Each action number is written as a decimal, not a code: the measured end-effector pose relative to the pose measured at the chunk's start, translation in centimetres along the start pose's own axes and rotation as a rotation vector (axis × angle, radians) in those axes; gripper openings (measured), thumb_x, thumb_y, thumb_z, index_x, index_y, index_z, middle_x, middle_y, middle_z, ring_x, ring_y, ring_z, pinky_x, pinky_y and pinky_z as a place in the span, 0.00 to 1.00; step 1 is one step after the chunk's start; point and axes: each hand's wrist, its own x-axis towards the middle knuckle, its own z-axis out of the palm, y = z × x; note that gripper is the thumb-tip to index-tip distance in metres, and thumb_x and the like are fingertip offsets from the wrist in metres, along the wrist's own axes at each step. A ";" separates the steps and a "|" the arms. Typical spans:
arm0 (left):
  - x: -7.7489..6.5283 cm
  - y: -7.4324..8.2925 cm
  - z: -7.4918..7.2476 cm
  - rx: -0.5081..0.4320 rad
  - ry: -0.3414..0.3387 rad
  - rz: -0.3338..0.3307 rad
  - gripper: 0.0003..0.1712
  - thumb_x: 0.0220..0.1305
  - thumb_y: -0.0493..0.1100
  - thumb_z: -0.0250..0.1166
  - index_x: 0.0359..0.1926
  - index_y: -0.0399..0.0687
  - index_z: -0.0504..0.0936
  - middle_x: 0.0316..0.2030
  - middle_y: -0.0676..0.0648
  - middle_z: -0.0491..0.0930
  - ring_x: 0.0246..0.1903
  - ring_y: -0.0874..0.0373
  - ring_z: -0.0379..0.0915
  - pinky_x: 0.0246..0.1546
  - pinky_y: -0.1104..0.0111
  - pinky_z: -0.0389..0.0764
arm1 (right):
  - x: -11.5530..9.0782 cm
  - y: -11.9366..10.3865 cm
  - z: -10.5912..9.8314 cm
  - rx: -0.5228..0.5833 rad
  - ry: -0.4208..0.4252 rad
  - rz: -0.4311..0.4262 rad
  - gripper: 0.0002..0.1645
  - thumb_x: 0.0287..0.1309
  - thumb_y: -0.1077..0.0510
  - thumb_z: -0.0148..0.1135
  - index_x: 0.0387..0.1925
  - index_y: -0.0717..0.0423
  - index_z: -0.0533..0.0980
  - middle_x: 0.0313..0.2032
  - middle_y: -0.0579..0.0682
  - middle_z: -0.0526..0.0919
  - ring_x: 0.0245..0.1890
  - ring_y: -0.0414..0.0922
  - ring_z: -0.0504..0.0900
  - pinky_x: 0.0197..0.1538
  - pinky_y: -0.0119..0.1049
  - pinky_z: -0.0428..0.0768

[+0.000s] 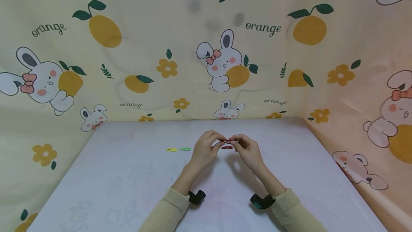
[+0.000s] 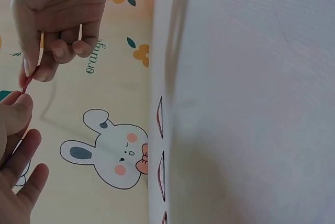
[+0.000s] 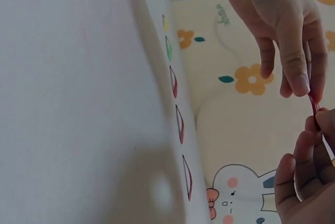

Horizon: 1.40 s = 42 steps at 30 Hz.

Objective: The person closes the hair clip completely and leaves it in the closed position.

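Both hands hold one thin red hair clip [image 1: 227, 141] above the far part of the table. My left hand [image 1: 204, 150] pinches its left end between thumb and finger. At the right end, my right hand [image 1: 248, 152] pinches it the same way. The right wrist view shows the held clip edge-on, so whether it is snapped open is unclear. Below the hands, a row of clips lies on the table: a yellow clip [image 1: 171, 149], a green clip [image 1: 185, 149] and three red ones, of which one red clip [image 1: 226, 147] shows between the hands.
The white table [image 1: 128, 189] has faint marks on its surface. Behind it hangs a cream curtain [image 1: 180, 28] printed with rabbits and oranges, which also runs down both sides. A black camera [image 1: 197, 197] sits on the left wrist and another camera [image 1: 262, 202] on the right.
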 end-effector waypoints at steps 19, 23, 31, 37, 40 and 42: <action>0.0 -0.2 0.8 0.041 0.025 -0.026 0.06 0.67 0.38 0.72 0.44 0.47 0.88 0.40 0.51 0.84 0.44 0.55 0.80 0.45 0.63 0.82 | 1.3 4.8 -0.2 -0.163 0.017 -0.196 0.13 0.66 0.64 0.69 0.51 0.57 0.84 0.46 0.54 0.86 0.35 0.47 0.85 0.41 0.33 0.82; 0.4 -0.2 1.0 0.067 -0.002 -0.035 0.06 0.68 0.40 0.72 0.45 0.48 0.88 0.40 0.53 0.83 0.45 0.57 0.80 0.46 0.64 0.81 | 1.6 4.8 -0.6 -0.187 0.023 -0.207 0.12 0.66 0.63 0.70 0.50 0.58 0.85 0.45 0.55 0.87 0.35 0.49 0.85 0.41 0.36 0.83; 1.8 -0.1 1.7 0.113 -0.048 -0.027 0.06 0.69 0.41 0.71 0.45 0.50 0.88 0.41 0.53 0.84 0.44 0.57 0.80 0.45 0.64 0.81 | 2.4 5.2 -1.9 -0.250 0.010 -0.203 0.11 0.66 0.63 0.69 0.49 0.55 0.85 0.43 0.52 0.87 0.33 0.45 0.84 0.41 0.33 0.82; 2.5 -0.3 2.5 0.136 -0.088 -0.043 0.06 0.70 0.42 0.70 0.46 0.50 0.88 0.41 0.53 0.84 0.46 0.57 0.80 0.46 0.64 0.81 | 3.0 5.8 -2.8 -0.313 0.000 -0.213 0.11 0.66 0.64 0.70 0.49 0.57 0.85 0.44 0.53 0.86 0.34 0.46 0.85 0.41 0.34 0.82; 2.8 -0.4 2.9 0.149 -0.112 -0.050 0.06 0.70 0.42 0.70 0.46 0.50 0.88 0.42 0.53 0.84 0.46 0.57 0.80 0.46 0.65 0.81 | 3.2 6.1 -3.2 -0.336 -0.006 -0.214 0.12 0.66 0.63 0.70 0.50 0.57 0.84 0.44 0.53 0.87 0.34 0.46 0.85 0.41 0.35 0.82; 3.0 -0.4 3.2 0.161 -0.132 -0.057 0.06 0.70 0.43 0.70 0.46 0.51 0.89 0.42 0.53 0.84 0.46 0.57 0.80 0.45 0.65 0.81 | 3.3 6.3 -3.5 -0.345 -0.009 -0.210 0.11 0.65 0.63 0.70 0.49 0.57 0.85 0.44 0.53 0.87 0.34 0.46 0.85 0.41 0.35 0.82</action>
